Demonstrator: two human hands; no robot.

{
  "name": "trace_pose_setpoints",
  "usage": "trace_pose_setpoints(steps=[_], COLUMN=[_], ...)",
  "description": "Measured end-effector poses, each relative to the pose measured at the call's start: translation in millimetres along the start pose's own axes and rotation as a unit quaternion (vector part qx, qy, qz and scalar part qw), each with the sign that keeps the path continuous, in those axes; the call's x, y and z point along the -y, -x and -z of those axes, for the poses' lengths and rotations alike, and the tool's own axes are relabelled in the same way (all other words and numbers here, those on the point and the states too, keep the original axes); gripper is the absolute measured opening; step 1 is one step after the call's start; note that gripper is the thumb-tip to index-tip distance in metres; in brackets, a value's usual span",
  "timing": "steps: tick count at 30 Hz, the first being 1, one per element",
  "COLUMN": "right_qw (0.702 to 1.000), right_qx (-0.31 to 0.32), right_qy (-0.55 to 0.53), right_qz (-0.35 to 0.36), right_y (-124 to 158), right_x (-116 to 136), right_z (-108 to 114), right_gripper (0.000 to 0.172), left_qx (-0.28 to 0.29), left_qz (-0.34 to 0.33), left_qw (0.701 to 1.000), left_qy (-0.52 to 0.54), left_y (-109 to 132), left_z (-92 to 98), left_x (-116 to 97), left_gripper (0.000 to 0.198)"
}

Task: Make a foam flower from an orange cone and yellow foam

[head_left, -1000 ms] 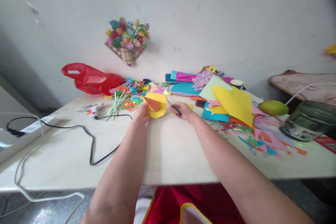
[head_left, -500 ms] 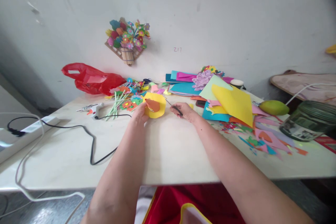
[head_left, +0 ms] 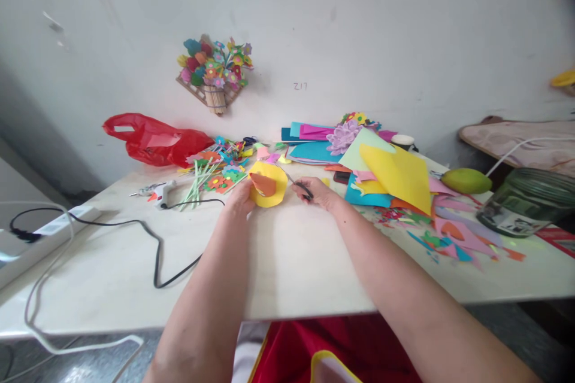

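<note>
My left hand point(head_left: 241, 198) is closed on the left edge of a round yellow foam sheet point(head_left: 279, 188), with an orange cone-like foam piece point(head_left: 264, 184) on its face. In my right hand point(head_left: 315, 191) is a pair of scissors point(head_left: 302, 186), gripped by the dark handles. The blades point up and left, close to the right edge of the yellow sheet; whether they touch it I cannot tell. Both hands are above the middle of the white table point(head_left: 305, 269).
Left lie a glue gun point(head_left: 162, 192), its black cord, a power strip point(head_left: 67, 221), foam flowers point(head_left: 218, 182) and a red plastic bag point(head_left: 157, 140). Right are foam sheets point(head_left: 399, 176), scraps point(head_left: 465, 236), a green mango-like fruit point(head_left: 466, 181) and a glass jar point(head_left: 523, 203).
The yellow sheet with its orange piece has turned and shifted slightly right in my left hand. My right hand keeps the scissors in nearly the same place. The view has tilted slightly.
</note>
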State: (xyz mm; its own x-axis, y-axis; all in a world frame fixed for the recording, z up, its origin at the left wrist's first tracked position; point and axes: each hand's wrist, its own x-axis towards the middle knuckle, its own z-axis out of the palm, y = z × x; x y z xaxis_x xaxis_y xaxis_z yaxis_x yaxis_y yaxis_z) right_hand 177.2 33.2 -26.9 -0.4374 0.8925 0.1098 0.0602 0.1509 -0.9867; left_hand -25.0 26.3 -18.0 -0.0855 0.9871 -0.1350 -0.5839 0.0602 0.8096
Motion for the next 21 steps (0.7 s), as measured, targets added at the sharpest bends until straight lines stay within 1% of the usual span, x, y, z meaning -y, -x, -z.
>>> trace_pose_setpoints(steps=[5,11,17,21], right_qw=[1.000,1.000,1.000,1.000], right_qx=[-0.005,-0.011,-0.014,-0.008], right_qy=[0.015,0.026,0.014,0.021], right_qz=[0.005,0.002,-0.017,-0.017], right_y=[-1,-1,0,0], right_x=[-1,1,4,3], right_z=[1,0,-1,-1], right_gripper=[0.023,0.022,0.015,0.015], left_qx=[-0.003,-0.026,-0.006,0.000], left_qz=[0.000,-0.006,-0.001,0.001], left_qw=[1.000,1.000,1.000,1.000], left_qy=[-0.006,-0.008,-0.006,0.000], left_y=[-1,-2,-7,-8], left_z=[-0.2,1.4,9.5,12.6], left_x=[0,-2,-2,-2], left_gripper=[0.009,0.011,0.014,0.018])
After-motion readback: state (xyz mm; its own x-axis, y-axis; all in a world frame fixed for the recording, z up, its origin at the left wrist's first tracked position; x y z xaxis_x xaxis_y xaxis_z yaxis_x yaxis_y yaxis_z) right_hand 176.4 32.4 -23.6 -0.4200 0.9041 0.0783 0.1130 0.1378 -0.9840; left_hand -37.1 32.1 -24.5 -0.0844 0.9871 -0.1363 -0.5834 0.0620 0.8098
